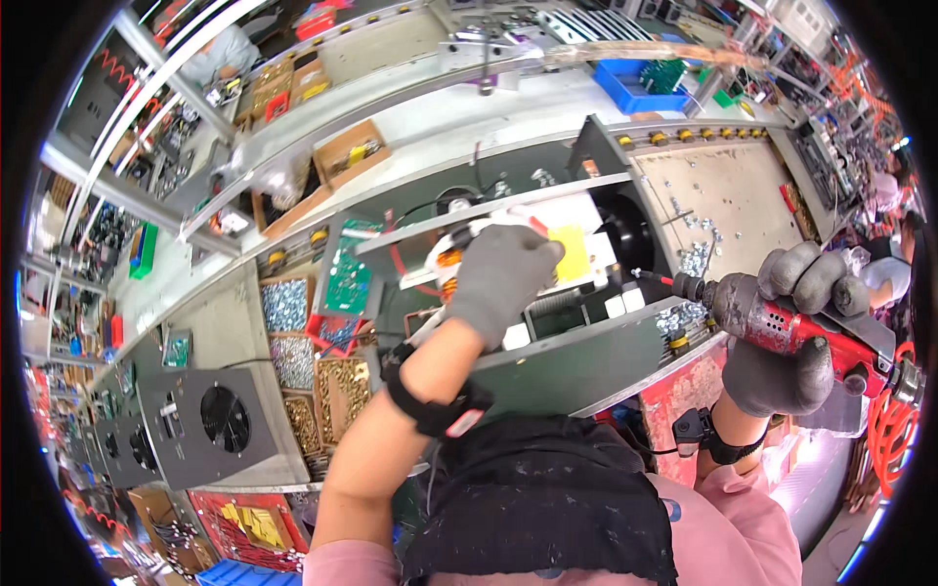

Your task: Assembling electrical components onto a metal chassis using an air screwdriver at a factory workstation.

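Small open trays (311,363) on the bench (723,190) at the person's left hold sorted hardware: silver screws in the upper ones, brass-coloured pieces lower down. A cardboard box (350,151) farther back holds what may be small parts; the view is too bent to tell. An open grey metal chassis (576,361) lies in front of the person, with a black fan and white components inside. The left hand (503,278), gloved grey, reaches into it, fingers curled down on a white and orange part (451,256). The right hand (791,332), also gloved, has its fingers wrapped tight around a red power screwdriver (772,317), its bit pointing left at the chassis's right end.
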`<move>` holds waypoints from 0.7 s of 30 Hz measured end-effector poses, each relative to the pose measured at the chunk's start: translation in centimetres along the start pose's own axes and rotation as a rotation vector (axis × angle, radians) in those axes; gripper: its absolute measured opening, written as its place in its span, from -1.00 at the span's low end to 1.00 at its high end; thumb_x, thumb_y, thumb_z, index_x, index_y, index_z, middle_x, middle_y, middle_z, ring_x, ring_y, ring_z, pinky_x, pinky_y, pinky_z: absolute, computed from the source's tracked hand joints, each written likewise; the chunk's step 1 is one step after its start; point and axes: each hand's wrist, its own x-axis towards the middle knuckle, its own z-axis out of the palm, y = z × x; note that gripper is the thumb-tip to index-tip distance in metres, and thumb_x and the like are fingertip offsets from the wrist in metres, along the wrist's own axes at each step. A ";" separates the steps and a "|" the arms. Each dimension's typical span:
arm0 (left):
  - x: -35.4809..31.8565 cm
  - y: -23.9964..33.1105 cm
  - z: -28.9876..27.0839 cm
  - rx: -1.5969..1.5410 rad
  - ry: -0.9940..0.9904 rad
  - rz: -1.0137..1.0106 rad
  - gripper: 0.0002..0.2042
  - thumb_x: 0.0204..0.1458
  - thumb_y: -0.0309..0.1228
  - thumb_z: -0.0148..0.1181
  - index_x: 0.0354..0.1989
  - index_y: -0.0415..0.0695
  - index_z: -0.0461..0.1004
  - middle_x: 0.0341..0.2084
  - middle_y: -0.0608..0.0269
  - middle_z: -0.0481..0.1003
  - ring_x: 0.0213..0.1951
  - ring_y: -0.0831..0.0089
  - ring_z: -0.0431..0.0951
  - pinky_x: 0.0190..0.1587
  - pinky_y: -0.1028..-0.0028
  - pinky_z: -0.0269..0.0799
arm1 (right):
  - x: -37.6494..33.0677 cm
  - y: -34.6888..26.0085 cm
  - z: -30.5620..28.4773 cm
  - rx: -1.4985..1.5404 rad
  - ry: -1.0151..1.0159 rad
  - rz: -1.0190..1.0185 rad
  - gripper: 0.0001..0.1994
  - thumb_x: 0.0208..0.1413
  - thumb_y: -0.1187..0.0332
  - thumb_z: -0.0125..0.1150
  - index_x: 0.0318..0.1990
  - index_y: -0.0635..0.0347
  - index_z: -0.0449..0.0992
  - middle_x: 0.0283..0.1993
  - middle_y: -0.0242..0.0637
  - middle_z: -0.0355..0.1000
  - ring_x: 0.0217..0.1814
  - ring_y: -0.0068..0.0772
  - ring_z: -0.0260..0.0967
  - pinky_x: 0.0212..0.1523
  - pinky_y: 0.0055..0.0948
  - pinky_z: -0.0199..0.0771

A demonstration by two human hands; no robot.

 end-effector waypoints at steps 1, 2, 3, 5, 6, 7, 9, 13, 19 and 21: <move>2.1 1.5 1.8 0.068 -0.035 -0.017 -0.65 -0.01 -0.11 0.01 -0.43 -0.14 0.60 -0.37 0.01 0.54 -0.25 0.11 0.54 -0.13 0.24 0.41 | 0.1 0.3 -1.5 0.002 0.017 0.001 -0.50 -0.08 0.29 0.17 0.08 0.18 0.31 -0.36 -0.26 0.19 -0.35 -0.32 0.15 -0.34 -0.40 0.20; 3.8 2.4 3.6 0.077 -0.052 -0.017 -0.65 -0.01 -0.11 0.01 -0.43 -0.14 0.60 -0.37 0.01 0.54 -0.25 0.11 0.54 -0.13 0.24 0.41 | 0.2 0.8 -2.7 0.003 0.079 0.029 -0.50 -0.08 0.29 0.17 0.08 0.17 0.31 -0.37 -0.26 0.19 -0.35 -0.32 0.15 -0.34 -0.40 0.20; 5.2 3.0 5.1 0.136 -0.069 -0.057 -0.65 0.01 -0.12 -0.01 -0.41 -0.13 0.60 -0.36 0.03 0.54 -0.23 0.12 0.54 -0.14 0.24 0.42 | 0.3 1.2 -3.9 0.008 0.140 0.058 -0.51 -0.08 0.29 0.17 0.08 0.16 0.30 -0.38 -0.26 0.19 -0.35 -0.32 0.15 -0.34 -0.40 0.19; 7.2 2.6 7.7 0.204 -0.095 -0.101 -0.66 0.02 -0.13 -0.03 -0.40 -0.12 0.59 -0.34 0.05 0.55 -0.21 0.12 0.54 -0.15 0.23 0.43 | 0.8 2.2 -6.4 0.009 0.146 0.087 -0.52 -0.07 0.30 0.17 0.07 0.15 0.30 -0.38 -0.26 0.20 -0.34 -0.32 0.16 -0.33 -0.39 0.20; 7.7 1.7 8.8 0.335 -0.014 -0.062 -0.67 0.03 -0.13 0.00 -0.39 -0.13 0.59 -0.40 0.05 0.55 -0.27 0.13 0.55 -0.18 0.24 0.43 | 1.0 2.9 -7.5 0.013 0.135 0.111 -0.53 -0.07 0.30 0.17 0.06 0.15 0.30 -0.39 -0.26 0.20 -0.34 -0.31 0.17 -0.31 -0.38 0.21; 8.2 0.7 9.8 0.465 0.069 -0.023 -0.67 0.03 -0.13 0.03 -0.39 -0.13 0.58 -0.45 0.06 0.55 -0.32 0.14 0.56 -0.20 0.25 0.44 | 1.2 3.9 -8.1 0.021 0.144 0.118 -0.53 -0.07 0.30 0.17 0.06 0.15 0.30 -0.39 -0.26 0.20 -0.34 -0.31 0.17 -0.31 -0.38 0.21; 8.7 2.6 9.2 0.597 -0.081 -0.147 -0.67 0.06 -0.10 0.01 -0.40 -0.11 0.56 -0.41 0.13 0.54 -0.34 0.18 0.56 -0.25 0.25 0.44 | 1.5 5.6 -9.2 0.008 0.097 0.140 -0.59 -0.04 0.26 0.18 -0.02 0.15 0.31 -0.38 -0.32 0.07 -0.32 -0.34 0.03 -0.30 -0.41 0.12; 8.6 3.9 7.8 0.687 -0.084 -0.091 -0.64 -0.01 -0.04 0.11 -0.31 -0.10 0.54 -0.38 0.19 0.50 -0.32 0.22 0.55 -0.30 0.24 0.43 | 2.2 10.8 -11.5 0.109 -0.053 0.072 -0.56 -0.10 0.35 0.17 0.00 0.19 0.29 -0.31 -0.16 0.32 -0.29 -0.21 0.29 -0.23 -0.22 0.35; 9.2 3.5 8.0 0.760 -0.235 0.057 -0.48 -0.17 -0.08 0.30 -0.02 -0.05 0.42 -0.26 0.28 0.47 -0.18 0.31 0.51 -0.26 0.19 0.41 | 1.5 15.8 -9.1 0.163 0.099 0.412 -0.59 -0.10 0.40 0.23 -0.06 0.27 0.32 -0.23 -0.10 0.44 -0.25 -0.34 0.40 -0.26 -0.39 0.48; 9.4 3.6 8.1 0.768 -0.244 0.031 -0.47 -0.15 -0.08 0.29 0.00 -0.04 0.42 -0.26 0.30 0.47 -0.17 0.33 0.51 -0.27 0.15 0.41 | 1.2 17.0 -8.7 0.201 0.064 0.582 -0.58 -0.10 0.42 0.24 -0.04 0.28 0.33 -0.21 -0.10 0.44 -0.27 -0.38 0.42 -0.36 -0.47 0.47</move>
